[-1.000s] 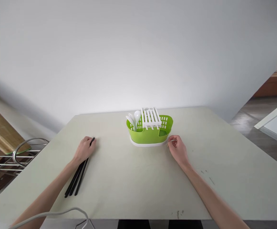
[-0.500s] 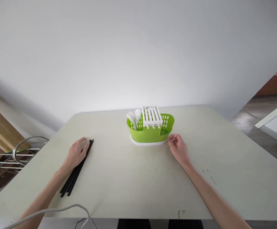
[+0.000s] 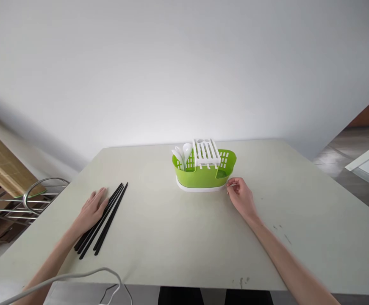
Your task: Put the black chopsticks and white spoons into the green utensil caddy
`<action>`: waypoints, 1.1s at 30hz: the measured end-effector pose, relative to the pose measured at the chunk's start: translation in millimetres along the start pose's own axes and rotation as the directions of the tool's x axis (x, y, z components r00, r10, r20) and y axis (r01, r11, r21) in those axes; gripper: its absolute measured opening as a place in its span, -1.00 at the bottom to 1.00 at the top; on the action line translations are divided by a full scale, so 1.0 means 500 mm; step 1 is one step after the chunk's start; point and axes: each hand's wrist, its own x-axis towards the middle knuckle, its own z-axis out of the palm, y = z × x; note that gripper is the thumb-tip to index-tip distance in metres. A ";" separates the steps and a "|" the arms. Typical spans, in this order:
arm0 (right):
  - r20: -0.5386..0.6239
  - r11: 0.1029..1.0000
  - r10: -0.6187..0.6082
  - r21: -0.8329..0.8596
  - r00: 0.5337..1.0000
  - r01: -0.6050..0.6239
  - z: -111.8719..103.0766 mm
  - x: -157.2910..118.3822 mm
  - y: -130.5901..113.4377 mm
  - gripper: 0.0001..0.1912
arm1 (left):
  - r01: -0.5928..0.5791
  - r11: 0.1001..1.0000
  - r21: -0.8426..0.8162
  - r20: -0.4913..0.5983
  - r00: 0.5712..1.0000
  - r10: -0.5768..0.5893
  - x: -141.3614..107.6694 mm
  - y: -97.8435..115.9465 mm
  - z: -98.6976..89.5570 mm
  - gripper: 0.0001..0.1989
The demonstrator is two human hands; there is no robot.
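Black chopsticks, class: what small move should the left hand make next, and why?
Probably draw the black chopsticks together with the left hand: they lie fanned on the table, and the hand appears to rest partly over some, its fingers extended rather than curled.

No writing I could read from where I stood, no label, brand, number or sign that was legible

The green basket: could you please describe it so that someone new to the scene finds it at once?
On the pale table, look toward the far edge, near the right hand. There stands the green basket, a white slatted rack across its middle and white spoons at its left end. Its bright green sets it apart from the black chopsticks lying farther left.
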 end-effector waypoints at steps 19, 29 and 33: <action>0.012 1.000 -0.017 -0.015 1.000 0.017 0.002 0.001 0.002 -0.82 | 0.125 0.991 0.053 -0.071 0.990 -0.121 -0.035 0.043 -0.004 -0.26; 0.032 1.000 -0.005 -0.011 0.999 0.005 0.005 0.004 0.007 -0.81 | -0.308 0.923 -0.229 -0.106 0.951 0.291 0.022 0.428 -0.079 -0.40; 0.044 1.000 0.008 0.009 0.999 -0.009 0.007 0.007 0.008 -0.81 | -0.387 0.833 -0.396 -0.065 0.916 0.395 0.094 0.577 -0.050 -0.23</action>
